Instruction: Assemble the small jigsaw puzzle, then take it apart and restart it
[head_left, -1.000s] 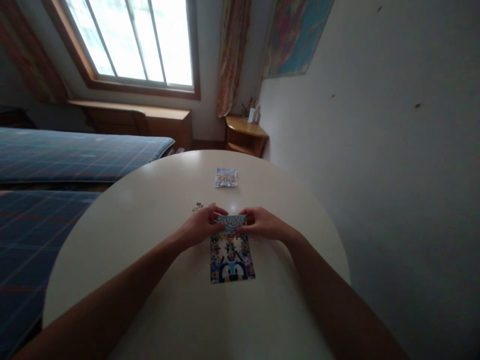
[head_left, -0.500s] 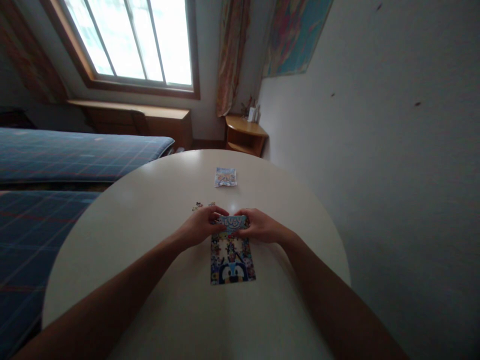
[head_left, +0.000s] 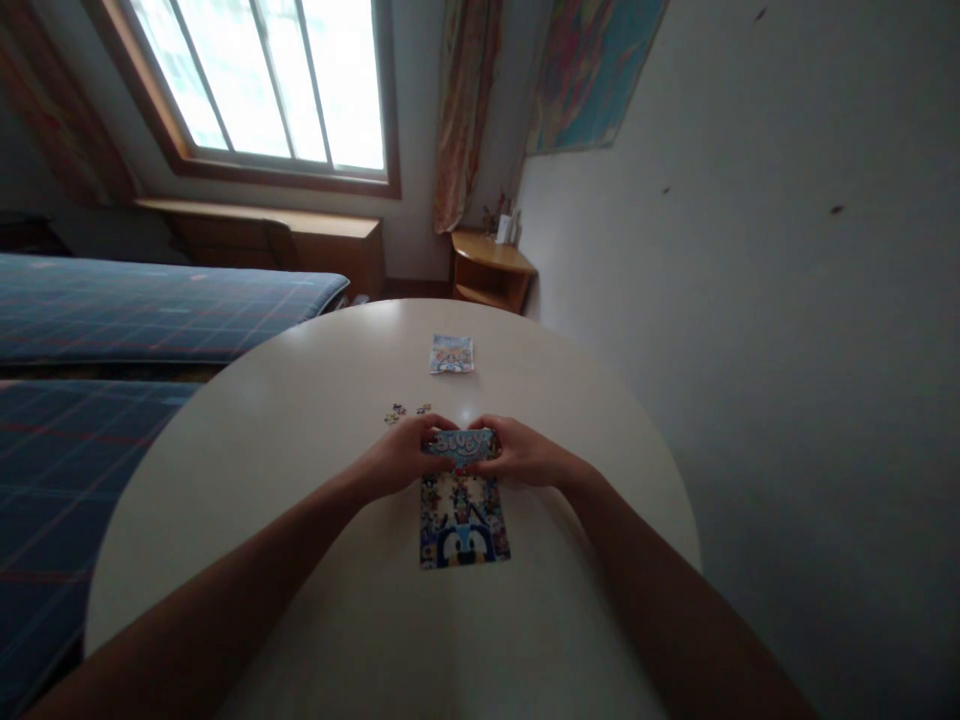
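Observation:
Both hands grip the sides of a joined jigsaw puzzle section (head_left: pixel 461 444), light blue with the word "BLUEY" on it. My left hand (head_left: pixel 409 452) has its fingers curled round the left end, and my right hand (head_left: pixel 517 450) pinches the right end. Just below lies the lower jigsaw puzzle section (head_left: pixel 466 545), with a blue dog's face and an uneven upper edge. Whether the two sections touch, I cannot tell. Several loose puzzle pieces (head_left: pixel 395 413) rest beyond my left hand.
A small picture sheet or packet (head_left: pixel 451 354) lies farther back on the round white table (head_left: pixel 300 400). Beds with blue plaid covers (head_left: pixel 165 310) stand at the left. A wall (head_left: pixel 750 350) runs along the right, and a wooden corner shelf (head_left: pixel 491 252) stands behind the table.
My left fingers have shifted off the lettering, so the whole word shows. The lettered section sits slightly farther left and covers more of the lower section's top. My right hand has barely moved.

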